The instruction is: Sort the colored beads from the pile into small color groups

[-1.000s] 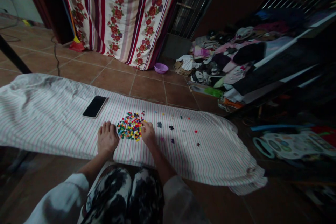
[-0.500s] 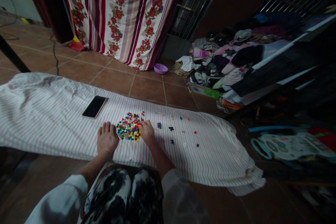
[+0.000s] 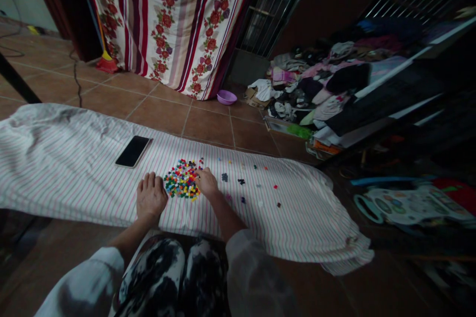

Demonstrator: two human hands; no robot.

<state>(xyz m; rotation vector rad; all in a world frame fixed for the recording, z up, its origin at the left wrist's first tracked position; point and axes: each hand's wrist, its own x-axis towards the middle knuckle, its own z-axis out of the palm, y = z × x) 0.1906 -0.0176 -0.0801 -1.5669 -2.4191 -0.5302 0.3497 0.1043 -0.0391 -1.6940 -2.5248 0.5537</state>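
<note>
A pile of small multicoloured cubes (image 3: 182, 181) lies on a striped cloth (image 3: 297, 228). My left hand (image 3: 151, 195) rests flat on the cloth at the pile's left edge, fingers stretched out. At the pile's right edge my right hand (image 3: 207, 182) has its fingers pinched down among the cubes; whether a piece is between them is hidden. To the right, pieces sit in small separate groups by colour, among them a grey cluster (image 3: 224, 177), a black cluster (image 3: 241, 182), a dark blue group (image 3: 243, 200), a red piece (image 3: 275, 186) and a brown piece (image 3: 278, 204).
A phone (image 3: 133, 151) lies on the cloth left of the pile. Beyond the cloth are a tiled floor, a purple basin (image 3: 226, 97), a floral curtain (image 3: 171, 25) and a broom (image 3: 106, 62). Heaped clothes (image 3: 308, 79) fill the back right.
My right hand has shifted slightly while staying at the pile's right edge. My left hand stays in place, and the whole view has moved very slightly.
</note>
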